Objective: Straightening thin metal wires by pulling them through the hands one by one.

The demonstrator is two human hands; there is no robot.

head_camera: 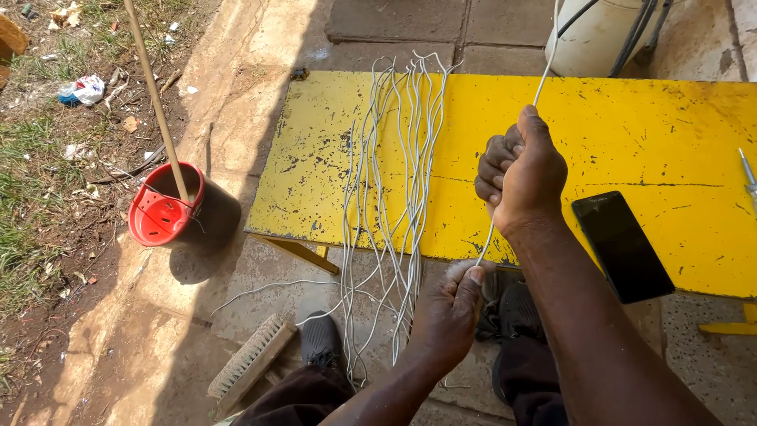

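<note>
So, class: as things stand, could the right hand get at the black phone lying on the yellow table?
Probably yes: the phone lies bare on the table just beside the right hand, nothing between them. But that hand is closed round a white cord, so it must let go first.

White wire (541, 79) is running off the top edge, and its stretch inside the right hand (520, 177) is hidden. White bucket (599, 31) is getting cropped at top. Screwdriver (747, 175) is cut by the right edge. Left hand (449, 312) is covering the wire's lower end.

Both hands — left hand (451, 304) and right hand (522, 170) — clench one taut grey wire (486, 238) above the yellow table (646, 126).
</note>
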